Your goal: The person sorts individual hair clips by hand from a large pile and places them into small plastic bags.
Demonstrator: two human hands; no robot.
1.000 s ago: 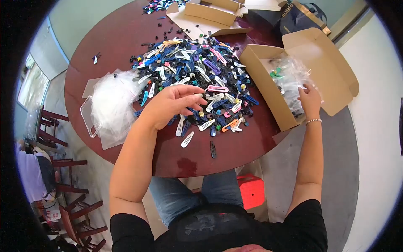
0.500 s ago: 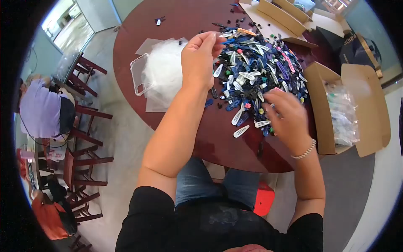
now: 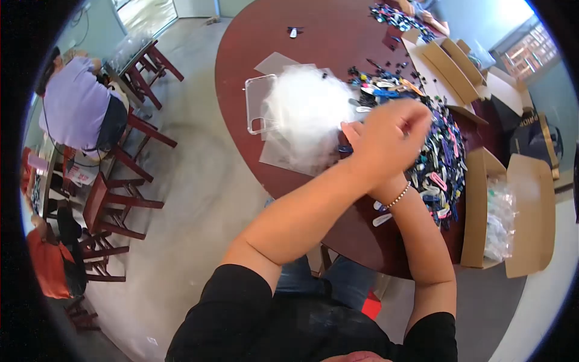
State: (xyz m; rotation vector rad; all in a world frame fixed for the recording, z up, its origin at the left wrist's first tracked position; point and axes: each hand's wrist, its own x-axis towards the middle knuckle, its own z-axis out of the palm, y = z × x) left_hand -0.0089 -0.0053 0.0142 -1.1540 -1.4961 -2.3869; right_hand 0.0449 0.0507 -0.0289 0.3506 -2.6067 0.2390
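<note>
My left hand [image 3: 391, 140] is raised over the pile of hair clips [image 3: 446, 145], its fingers curled in; whatever they hold, if anything, is hidden. Beneath it my right hand [image 3: 353, 134] crosses to the left, mostly covered by the left hand and wrist. Only some of its fingers show, near the right edge of a heap of thin clear plastic bags [image 3: 307, 111]. The clips are mostly blue, black and white snap clips, with a few pink ones. A loose white snap clip [image 3: 382, 219] lies by my right forearm.
A clear plastic case [image 3: 248, 105] lies left of the bags. An open cardboard box [image 3: 476, 208] with plastic packets [image 3: 499, 217] stands at the right, more cardboard [image 3: 449, 69] behind. Another person's arm [image 3: 435, 23] is at the far edge. Wooden stools [image 3: 120, 205] and seated people are at the left.
My left hand has moved right over the clips. My right hand has swung left from the clips to beneath it, near the bags. The view has shifted, showing more of the far table.
</note>
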